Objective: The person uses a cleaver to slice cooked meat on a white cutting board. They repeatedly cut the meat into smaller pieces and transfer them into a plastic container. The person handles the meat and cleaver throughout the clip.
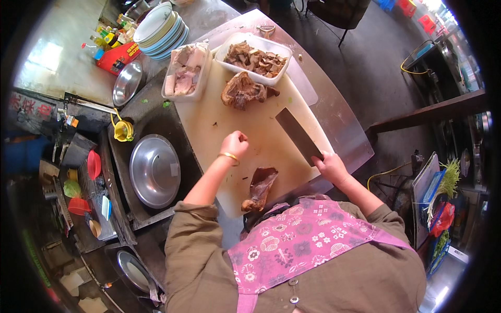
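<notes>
My right hand (332, 169) grips the handle end of a cleaver (299, 135), whose broad dark blade lies over the right side of a pale cutting board (203, 131). Fingers curled, my left hand (235, 144) is above the board's middle; nothing shows in it. Near the board's front edge is a dark brown piece of meat (261, 187). A larger, folded brown chunk of meat (242, 92) sits at the back. Behind it, a white plastic tub (225, 62) holds cut brown pieces (256, 58). Left of that, a clear plastic container (197, 90) holds pale meat pieces (186, 70).
A metal table (332, 96) extends beyond the board. To the left, a steel basin (154, 172) stands in a dark sink, with a yellow strainer (123, 131) nearby. Stacked plates (162, 35), a steel bowl (128, 84) and bottles (103, 39) are farther back. A peeler (266, 29) lies behind the tub.
</notes>
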A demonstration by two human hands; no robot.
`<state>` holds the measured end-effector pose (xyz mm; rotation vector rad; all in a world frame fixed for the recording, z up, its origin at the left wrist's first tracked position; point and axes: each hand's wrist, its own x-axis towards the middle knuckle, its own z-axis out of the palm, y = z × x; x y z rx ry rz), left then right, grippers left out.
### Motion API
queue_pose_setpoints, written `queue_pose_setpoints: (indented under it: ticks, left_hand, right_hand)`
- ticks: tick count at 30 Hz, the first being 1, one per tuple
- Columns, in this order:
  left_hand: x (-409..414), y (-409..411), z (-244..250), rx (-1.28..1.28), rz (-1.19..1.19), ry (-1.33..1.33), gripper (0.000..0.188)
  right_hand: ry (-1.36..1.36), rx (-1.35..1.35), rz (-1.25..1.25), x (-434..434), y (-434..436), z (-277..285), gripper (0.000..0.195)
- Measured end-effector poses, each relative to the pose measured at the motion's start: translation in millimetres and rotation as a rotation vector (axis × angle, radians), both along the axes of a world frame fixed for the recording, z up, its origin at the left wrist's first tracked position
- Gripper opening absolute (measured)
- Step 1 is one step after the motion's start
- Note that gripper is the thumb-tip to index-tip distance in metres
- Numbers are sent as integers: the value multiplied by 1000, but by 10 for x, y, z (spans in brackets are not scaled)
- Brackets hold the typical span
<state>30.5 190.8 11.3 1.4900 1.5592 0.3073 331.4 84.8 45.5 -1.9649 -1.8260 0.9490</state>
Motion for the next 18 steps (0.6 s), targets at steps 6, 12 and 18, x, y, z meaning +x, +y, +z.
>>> queue_pose_setpoints:
  ticks: [6,12,18]
  left_hand:
    - [244,946,959,69,458,-798,27]
    - [106,225,908,99,-142,-537,24]
    - [-205,-1433,751,350,-450,87,47]
  right_hand:
    - [-9,-34,39,-76,55,105,28]
    - [-14,-19,11,-15,45,52,27]
    - [-85,-37,30,-18,64,28,27]
